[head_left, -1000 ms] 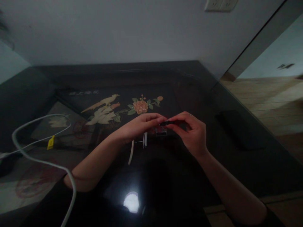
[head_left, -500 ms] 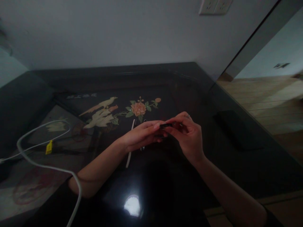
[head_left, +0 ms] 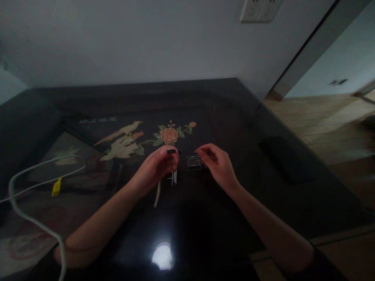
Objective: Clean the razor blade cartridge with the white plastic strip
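My left hand (head_left: pixel 156 168) is closed, with a small black flat piece (head_left: pixel 171 151) pinched between thumb and fingers. To its right, a small clear rectangular case (head_left: pixel 193 163) with dark contents lies on the black glossy tabletop (head_left: pixel 205 218). My right hand (head_left: pixel 217 164) is beside the case, thumb and index fingertips pinched together over its right edge. Whatever those fingertips hold, if anything, is too small to make out. Partly hidden under my left hand are a thin white strip (head_left: pixel 157 195) and a slim shiny metal tool (head_left: pixel 175 178).
A black flat rectangular object (head_left: pixel 287 160) lies on the right of the table. A white cable (head_left: pixel 35 222) with a yellow tag (head_left: pixel 56 187) loops across the left side, passing by my left forearm. Behind the table is a wall with sockets (head_left: pixel 260 11).
My hands were together on the small black piece and have now parted. The left hand moved left, keeping the piece; the right let go of it. The clear case has come into view between them.
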Available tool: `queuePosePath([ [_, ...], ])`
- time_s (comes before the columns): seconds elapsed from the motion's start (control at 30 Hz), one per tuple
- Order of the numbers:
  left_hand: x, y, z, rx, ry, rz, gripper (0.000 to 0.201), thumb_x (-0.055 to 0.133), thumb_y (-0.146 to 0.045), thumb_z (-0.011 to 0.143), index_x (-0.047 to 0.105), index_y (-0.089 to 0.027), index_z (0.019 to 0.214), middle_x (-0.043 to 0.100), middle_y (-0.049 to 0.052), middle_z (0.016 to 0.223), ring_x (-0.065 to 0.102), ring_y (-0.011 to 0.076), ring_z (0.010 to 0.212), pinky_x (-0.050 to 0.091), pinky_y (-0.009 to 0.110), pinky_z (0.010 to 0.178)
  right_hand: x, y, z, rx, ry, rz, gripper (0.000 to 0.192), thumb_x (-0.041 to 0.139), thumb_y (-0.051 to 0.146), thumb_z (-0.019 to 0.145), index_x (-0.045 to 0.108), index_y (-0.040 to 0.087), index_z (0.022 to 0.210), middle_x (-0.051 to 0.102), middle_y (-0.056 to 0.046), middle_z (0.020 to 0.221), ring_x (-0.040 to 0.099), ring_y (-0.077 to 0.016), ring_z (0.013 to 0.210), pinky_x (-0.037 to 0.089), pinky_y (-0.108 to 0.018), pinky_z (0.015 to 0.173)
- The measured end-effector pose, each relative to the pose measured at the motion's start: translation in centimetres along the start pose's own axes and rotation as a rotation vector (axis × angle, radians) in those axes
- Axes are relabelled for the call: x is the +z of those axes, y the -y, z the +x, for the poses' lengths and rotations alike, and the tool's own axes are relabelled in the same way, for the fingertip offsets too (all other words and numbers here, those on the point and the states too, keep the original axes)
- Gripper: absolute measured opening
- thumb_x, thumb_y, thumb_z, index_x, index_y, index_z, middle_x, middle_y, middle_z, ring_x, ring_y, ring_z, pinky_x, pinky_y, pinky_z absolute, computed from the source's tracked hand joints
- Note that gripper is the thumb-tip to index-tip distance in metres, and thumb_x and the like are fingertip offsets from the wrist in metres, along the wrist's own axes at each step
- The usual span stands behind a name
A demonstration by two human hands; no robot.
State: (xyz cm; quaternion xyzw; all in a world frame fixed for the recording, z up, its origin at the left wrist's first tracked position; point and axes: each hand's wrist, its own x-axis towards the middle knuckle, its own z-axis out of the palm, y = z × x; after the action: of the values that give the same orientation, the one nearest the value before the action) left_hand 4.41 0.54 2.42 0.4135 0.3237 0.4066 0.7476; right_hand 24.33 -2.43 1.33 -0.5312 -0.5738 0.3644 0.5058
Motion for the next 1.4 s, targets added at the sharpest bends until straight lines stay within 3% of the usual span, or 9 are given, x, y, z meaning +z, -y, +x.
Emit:
queuePosePath([
  [0.13,-3.0,0.3,-2.9,0.174,-0.123,0.166,0.035,0.071,-0.049,0.079,0.062,-0.017,0.090,0.059,-0.001,0.067,0.051,0.0115,0.059,0.042,0.022,0.056,1.1,-0.1,-0.6,-0.079,0.224,-0.257,0.012,0.060,0.030,0.090,0.064,0.019,0.086,0.066,-0.002,0.077,0.060,-0.0147,0.070,0.044,-0.027,0.065],
  [0.23,-4.3,1.0,-4.0,0.248,-0.199,0.245,0.037,0.070,-0.050,0.080,0.061,-0.017,0.092,0.058,-0.002,0.067,0.050,0.0109,0.058,0.038,0.022,0.055,2.4,0.7,-1.4,-0.079,0.315,-0.491,0.005,0.061,0.022,0.090,0.063,0.019,0.093,0.066,-0.001,0.077,0.061,-0.0156,0.070,0.043,-0.029,0.068],
  [0.53,-3.3,1.9,-4.5,0.209,-0.061,0.357,0.044,0.072,-0.055,0.077,0.058,-0.017,0.095,0.054,-0.003,0.069,0.046,0.0097,0.057,0.038,0.021,0.053,6.1,4.4,-1.4,-0.032,0.439,-1.047,0.012,0.052,0.024,0.094,0.058,0.020,0.104,0.073,-0.008,0.100,0.070,-0.0226,0.087,0.045,-0.029,0.064],
  [0.83,-3.4,1.6,-4.3,0.186,-0.066,0.356,0.047,0.073,-0.056,0.075,0.056,-0.017,0.095,0.054,-0.003,0.067,0.048,0.0105,0.058,0.038,0.022,0.054,8.9,3.6,0.4,0.035,0.458,-1.230,0.024,0.037,0.025,0.099,0.053,0.016,0.113,0.074,-0.017,0.099,0.074,-0.0303,0.087,0.052,-0.035,0.065],
  [1.0,-3.4,1.7,-4.4,0.174,-0.060,0.348,0.047,0.073,-0.054,0.076,0.055,-0.016,0.096,0.053,-0.004,0.067,0.047,0.0099,0.059,0.038,0.021,0.055,9.2,3.2,0.6,0.062,0.459,-1.213,0.024,0.036,0.018,0.097,0.052,0.014,0.115,0.075,-0.018,0.097,0.074,-0.0314,0.086,0.052,-0.037,0.066],
  [1.13,-3.6,1.9,-4.3,0.177,-0.051,0.320,0.046,0.072,-0.053,0.078,0.054,-0.016,0.098,0.052,-0.004,0.069,0.046,0.0093,0.058,0.036,0.021,0.054,7.7,3.5,0.8,0.041,0.450,-1.115,0.020,0.044,0.021,0.095,0.050,0.016,0.113,0.074,-0.012,0.088,0.072,-0.0269,0.079,0.049,-0.034,0.064],
  [1.2,-3.7,2.1,-4.3,0.175,-0.055,0.315,0.046,0.072,-0.052,0.078,0.054,-0.016,0.099,0.051,-0.004,0.069,0.046,0.0096,0.058,0.036,0.022,0.053,6.2,3.5,0.8,0.038,0.364,-0.891,0.018,0.052,0.021,0.090,0.050,0.018,0.108,0.070,-0.005,0.076,0.068,-0.0214,0.068,0.046,-0.031,0.062],
  [1.3,-3.8,2.2,-4.4,0.166,-0.058,0.317,0.044,0.072,-0.050,0.079,0.054,-0.016,0.102,0.049,-0.005,0.068,0.044,0.0098,0.058,0.035,0.022,0.053,3.8,3.1,0.3,0.001,0.225,-0.431,0.032,0.060,0.024,0.084,0.045,0.020,0.112,0.059,0.004,0.066,0.059,-0.0153,0.059,0.045,-0.028,0.057],
  [1.4,-3.7,2.3,-4.6,0.156,-0.061,0.346,0.042,0.072,-0.047,0.079,0.056,-0.017,0.104,0.051,-0.003,0.071,0.045,0.0106,0.060,0.035,0.023,0.055,2.0,2.6,-0.5,0.120,0.185,-0.087,0.038,0.066,0.031,0.079,0.043,0.021,0.108,0.062,0.005,0.067,0.059,-0.0132,0.056,0.047,-0.026,0.054],
])
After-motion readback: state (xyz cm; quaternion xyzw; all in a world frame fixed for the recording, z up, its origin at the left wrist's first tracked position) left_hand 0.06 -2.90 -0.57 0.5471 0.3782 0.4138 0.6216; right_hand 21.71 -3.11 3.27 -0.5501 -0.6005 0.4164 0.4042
